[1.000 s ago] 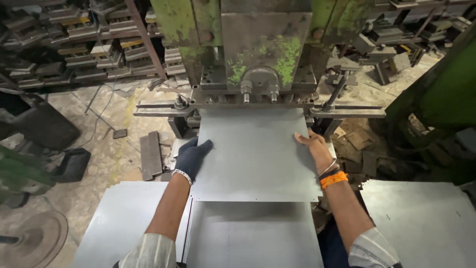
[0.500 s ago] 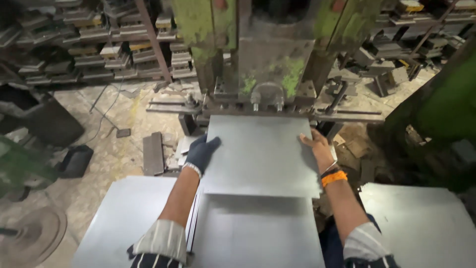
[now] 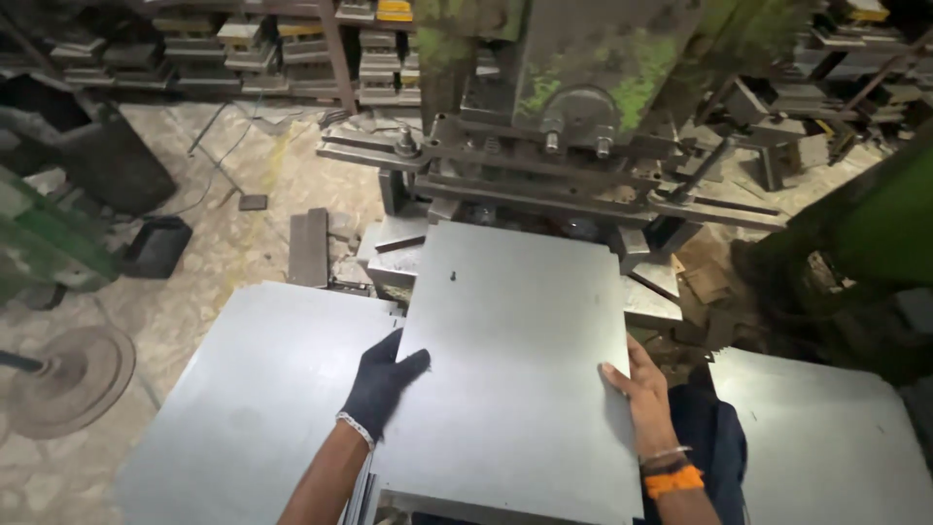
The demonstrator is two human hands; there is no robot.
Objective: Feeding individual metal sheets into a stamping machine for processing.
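A concrete floor [image 3: 194,292] carried the green press [image 3: 583,87], a dark flat block [image 3: 309,248] and stacked grey metal sheets [image 3: 243,408].

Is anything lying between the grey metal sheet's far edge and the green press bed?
Nothing visible: the flat grey metal sheet, held by the gloved left hand and bare right hand, already reaches the green press.

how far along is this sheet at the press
Done: the sheet has a small hole near its far edge and lies in front of the press. In hand: the gloved left hand and bare right hand grip its side edges. Left: sheets lie on the stack at left and another at right.
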